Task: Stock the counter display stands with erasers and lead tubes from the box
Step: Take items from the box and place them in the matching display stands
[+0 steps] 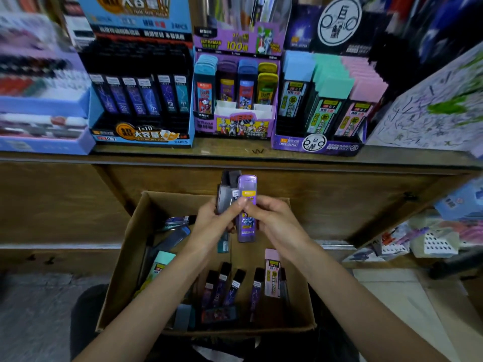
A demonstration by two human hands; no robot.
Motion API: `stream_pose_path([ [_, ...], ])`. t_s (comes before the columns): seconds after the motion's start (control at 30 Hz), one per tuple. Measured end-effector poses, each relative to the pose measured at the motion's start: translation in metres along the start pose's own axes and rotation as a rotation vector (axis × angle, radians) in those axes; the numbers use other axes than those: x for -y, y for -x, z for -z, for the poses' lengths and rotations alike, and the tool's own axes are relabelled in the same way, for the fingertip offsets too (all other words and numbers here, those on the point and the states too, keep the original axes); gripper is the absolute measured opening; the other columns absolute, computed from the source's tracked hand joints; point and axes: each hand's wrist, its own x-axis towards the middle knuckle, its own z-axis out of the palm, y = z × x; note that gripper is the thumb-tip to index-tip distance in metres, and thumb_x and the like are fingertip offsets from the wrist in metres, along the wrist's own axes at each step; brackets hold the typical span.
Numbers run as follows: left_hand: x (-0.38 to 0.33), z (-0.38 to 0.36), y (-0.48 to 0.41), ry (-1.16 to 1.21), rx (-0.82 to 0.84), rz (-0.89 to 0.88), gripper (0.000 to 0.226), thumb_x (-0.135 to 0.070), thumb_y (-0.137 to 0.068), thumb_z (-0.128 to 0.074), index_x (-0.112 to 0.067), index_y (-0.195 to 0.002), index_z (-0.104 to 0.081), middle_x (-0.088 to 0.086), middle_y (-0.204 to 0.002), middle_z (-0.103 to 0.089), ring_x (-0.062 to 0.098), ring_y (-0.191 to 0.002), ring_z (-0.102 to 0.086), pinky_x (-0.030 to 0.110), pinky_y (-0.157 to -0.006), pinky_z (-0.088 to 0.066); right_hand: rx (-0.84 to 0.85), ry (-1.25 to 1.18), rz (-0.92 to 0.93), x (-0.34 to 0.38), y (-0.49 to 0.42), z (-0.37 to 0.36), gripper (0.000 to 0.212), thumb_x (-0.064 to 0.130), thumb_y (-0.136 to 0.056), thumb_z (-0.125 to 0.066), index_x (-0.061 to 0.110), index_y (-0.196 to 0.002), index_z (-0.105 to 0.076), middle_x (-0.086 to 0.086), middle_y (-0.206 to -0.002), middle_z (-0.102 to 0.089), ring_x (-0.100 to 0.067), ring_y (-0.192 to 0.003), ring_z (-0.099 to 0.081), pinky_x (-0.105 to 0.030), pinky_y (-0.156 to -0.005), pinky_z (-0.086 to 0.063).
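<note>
Both hands are raised together over the far half of the cardboard box point(130, 257), just below the counter edge. The left hand point(211, 220) is curled round a small bundle of dark tubes point(227, 184), held upright with their caps pointing at the counter. A teal tube point(223, 242) protrudes below the same hand. The right hand point(274, 220) pinches a purple lead tube point(247, 186) between thumb and fingertips at about mid-length. This tube stands upright, touching the right side of the dark bundle. The left thumb also rests on its front face.

The box sits on the floor against the wooden cabinet, near the onlooker's side of the counter point(261, 152). Loose stock lies on its bottom:
- a mint-capped tube point(162, 262) at the left wall;
- a pink-capped tube point(271, 273) on the right;
- several dark purple tubes point(222, 286) in the near middle.

Three stands are set on the counter, far from the hands. The blue stand point(142, 137) on the left carries rows of dark tubes. The middle stand point(235, 126), printed with cartoon heroes, holds teal, purple, blue and yellow tubes. The right stand point(313, 145) holds tubes with blue, mint and pink caps. The held purple tube is directly below the middle stand.
</note>
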Motion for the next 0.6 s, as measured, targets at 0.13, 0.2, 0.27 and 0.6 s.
stream_pose_path([
  [0.13, -0.024, 0.007, -0.002, 0.094, 0.024, -0.037, 0.041, -0.051, -0.061, -0.073, -0.022, -0.090, -0.067, -0.011, -0.056, -0.057, 0.000, -0.049, -0.050, 0.016, -0.050, -0.046, 0.071, -0.005, 0.067, 0.035, 0.001, -0.009, 0.027, 0.024, -0.076, -0.070, 0.014, -0.101, -0.068, -0.013, -0.102, -0.069, -0.031, -0.093, -0.066, -0.053, -0.089, -0.051],
  [0.2, -0.038, 0.007, -0.004, 0.129, 0.061, -0.056, 0.034, -0.050, -0.062, -0.073, -0.024, -0.084, -0.069, -0.010, -0.056, -0.055, 0.000, -0.046, -0.047, 0.015, -0.047, -0.044, 0.062, -0.009, 0.103, 0.051, 0.000, -0.015, 0.031, 0.027, -0.068, -0.073, 0.013, -0.094, -0.063, -0.011, -0.099, -0.068, -0.029, -0.090, -0.065, -0.053, -0.086, -0.051],
  [0.27, -0.052, 0.004, -0.006, 0.143, 0.069, -0.062, 0.035, -0.049, -0.062, -0.072, -0.021, -0.082, -0.068, -0.009, -0.054, -0.052, 0.001, -0.043, -0.043, 0.015, -0.045, -0.041, 0.056, 0.008, 0.147, 0.065, -0.001, -0.018, 0.029, 0.023, -0.070, -0.074, 0.011, -0.091, -0.057, -0.010, -0.094, -0.068, -0.027, -0.085, -0.064, -0.048, -0.080, -0.053],
  [0.6, -0.100, 0.006, -0.017, 0.063, 0.084, -0.177, 0.026, -0.038, -0.075, -0.062, -0.012, -0.077, -0.059, -0.008, -0.049, -0.050, 0.002, -0.042, -0.039, 0.011, -0.044, -0.036, 0.049, 0.151, 0.215, 0.118, -0.005, -0.022, 0.030, 0.025, -0.095, -0.051, -0.003, -0.102, -0.056, -0.021, -0.101, -0.067, -0.034, -0.095, -0.066, -0.047, -0.085, -0.054],
])
